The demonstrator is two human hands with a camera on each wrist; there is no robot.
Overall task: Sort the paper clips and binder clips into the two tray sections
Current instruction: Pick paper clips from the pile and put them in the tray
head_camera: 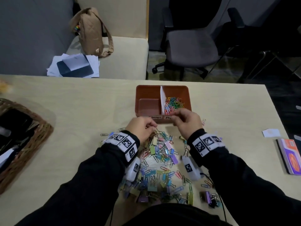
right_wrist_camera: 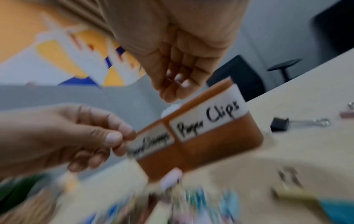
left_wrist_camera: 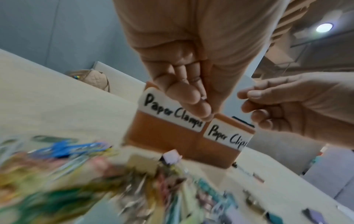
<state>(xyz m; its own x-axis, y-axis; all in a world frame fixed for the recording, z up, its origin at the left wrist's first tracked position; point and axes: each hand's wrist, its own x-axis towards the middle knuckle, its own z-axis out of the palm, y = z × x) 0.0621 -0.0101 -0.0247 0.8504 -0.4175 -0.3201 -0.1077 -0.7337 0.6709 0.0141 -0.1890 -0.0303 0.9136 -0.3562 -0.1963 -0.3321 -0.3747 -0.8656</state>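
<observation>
A brown tray (head_camera: 162, 86) stands at the table's far middle, split by a white divider. Its left section (head_camera: 149, 106), labelled "Paper Clamps" (left_wrist_camera: 172, 112), is bare. The right section, labelled "Paper Clips" (left_wrist_camera: 228, 136), holds coloured paper clips (head_camera: 173, 103). A mixed pile of paper clips and binder clips (head_camera: 162, 154) lies in front of me. My left hand (head_camera: 154, 127) hovers at the pile's far edge and pinches a thin paper clip. My right hand (head_camera: 176, 116) hangs at the tray's near rim, thumb against forefinger; nothing shows in it.
A wicker basket (head_camera: 24, 136) sits at the left edge. At the right lie a notebook (head_camera: 290, 155) and a paper scrap (head_camera: 271, 132). A black binder clip (right_wrist_camera: 279, 126) lies right of the tray. Beyond the table are a bench with a bag (head_camera: 92, 31) and an office chair (head_camera: 190, 46).
</observation>
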